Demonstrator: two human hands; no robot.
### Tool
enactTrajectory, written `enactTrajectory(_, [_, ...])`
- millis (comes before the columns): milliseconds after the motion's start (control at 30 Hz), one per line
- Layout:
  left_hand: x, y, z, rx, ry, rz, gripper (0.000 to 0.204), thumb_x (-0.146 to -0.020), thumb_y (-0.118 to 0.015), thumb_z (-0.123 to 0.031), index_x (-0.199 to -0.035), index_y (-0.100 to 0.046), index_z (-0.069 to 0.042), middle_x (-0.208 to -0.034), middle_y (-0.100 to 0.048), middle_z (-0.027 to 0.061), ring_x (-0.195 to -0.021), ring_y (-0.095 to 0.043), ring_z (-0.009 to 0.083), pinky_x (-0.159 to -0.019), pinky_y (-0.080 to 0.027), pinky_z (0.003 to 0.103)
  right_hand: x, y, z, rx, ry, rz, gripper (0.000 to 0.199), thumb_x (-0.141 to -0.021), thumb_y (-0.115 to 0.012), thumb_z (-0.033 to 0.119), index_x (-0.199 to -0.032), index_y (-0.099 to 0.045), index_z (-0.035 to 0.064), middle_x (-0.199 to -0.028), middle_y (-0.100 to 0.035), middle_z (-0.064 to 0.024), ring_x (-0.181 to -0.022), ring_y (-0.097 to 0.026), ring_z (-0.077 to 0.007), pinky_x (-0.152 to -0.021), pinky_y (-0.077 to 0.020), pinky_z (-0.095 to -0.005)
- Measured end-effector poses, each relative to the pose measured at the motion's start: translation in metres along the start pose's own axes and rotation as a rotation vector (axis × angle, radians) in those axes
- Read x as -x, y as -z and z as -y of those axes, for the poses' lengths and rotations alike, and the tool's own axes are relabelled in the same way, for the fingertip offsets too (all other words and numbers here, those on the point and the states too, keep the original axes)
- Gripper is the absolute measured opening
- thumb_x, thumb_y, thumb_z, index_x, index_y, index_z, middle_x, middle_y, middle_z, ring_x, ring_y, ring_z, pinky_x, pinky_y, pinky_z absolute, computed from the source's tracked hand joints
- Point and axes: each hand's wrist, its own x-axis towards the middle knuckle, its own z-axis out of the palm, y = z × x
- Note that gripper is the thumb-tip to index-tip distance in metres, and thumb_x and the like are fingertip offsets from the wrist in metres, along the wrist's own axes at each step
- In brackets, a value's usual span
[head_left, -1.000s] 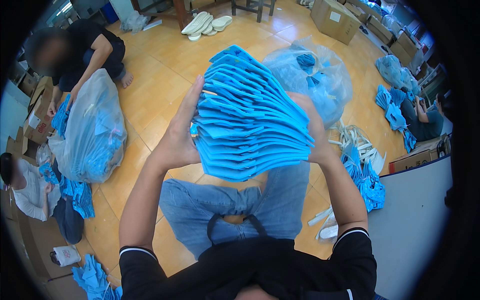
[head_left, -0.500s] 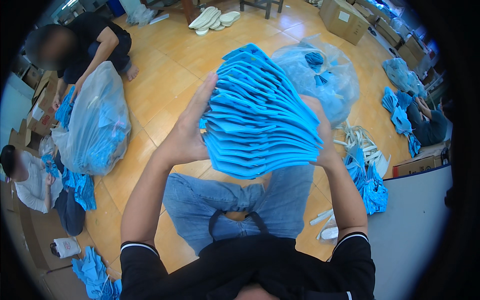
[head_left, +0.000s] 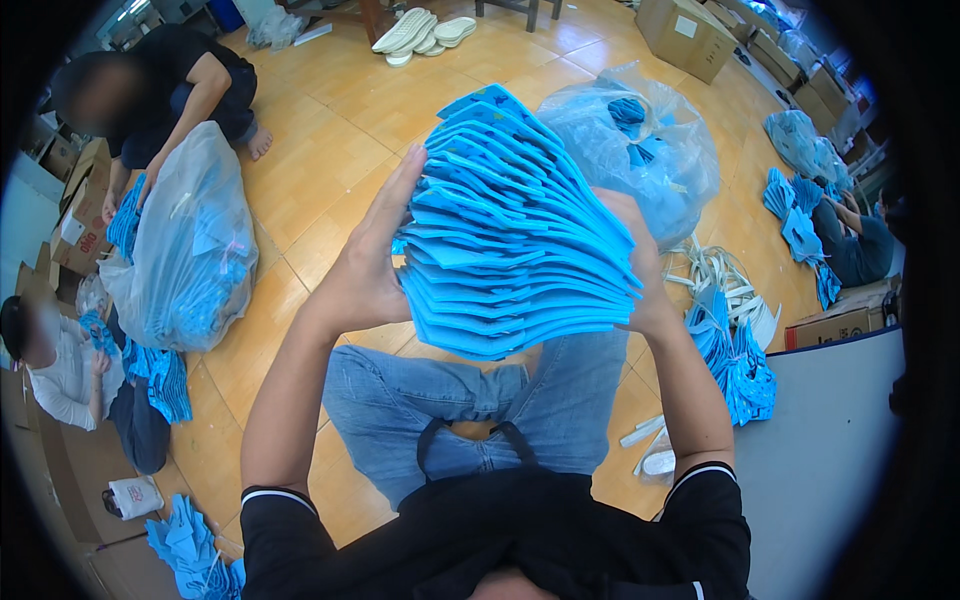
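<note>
In the head view, little differs from a second ago: the blue stack [head_left: 520, 235] and the floor [head_left: 330, 130] around it sit slightly further toward 3 o'clock, so the view probably turned — the work seems to be at a steady hold. The stack is just off centre toward 12 o'clock, squeezed between the spread left hand [head_left: 368, 262] at 9 o'clock and the partly hidden right hand [head_left: 648, 262] at 3 o'clock — its grip details cannot be told.
</note>
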Motion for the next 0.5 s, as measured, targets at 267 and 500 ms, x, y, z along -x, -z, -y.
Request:
enactTrajectory(267, [0.0034, 0.0031, -0.0014, 0.003, 0.032, 0.010, 0.117, -0.068, -0.090, -0.015, -0.160, -0.018, -0.012, -0.160, -0.028, 0.0207, -0.139, -0.044, 0.0345, -0.111, -0.043, 0.045, 0.0003, -0.0035, 0.0028, -0.052, -0.008, 0.024, 0.080, -0.073, -0.089, 0.023, -0.139, -0.047, 0.0038, -0.137, -0.051, -0.0170, -0.127, -0.053, -0.0306, -0.105, -0.0435, -0.0407])
enactTrajectory(500, [0.0045, 0.0043, -0.0040, 0.052, 0.049, 0.013, 0.116, -0.068, -0.089, -0.014, -0.160, -0.018, -0.010, -0.160, -0.027, 0.0214, -0.144, -0.037, 0.0352, -0.113, -0.039, 0.045, -0.0007, -0.0041, 0.0045, 0.009, -0.036, 0.016, 0.082, -0.068, -0.092, 0.025, -0.135, -0.049, 0.0045, -0.135, -0.055, -0.0199, -0.126, -0.055, -0.0337, -0.102, -0.0463, -0.0417])
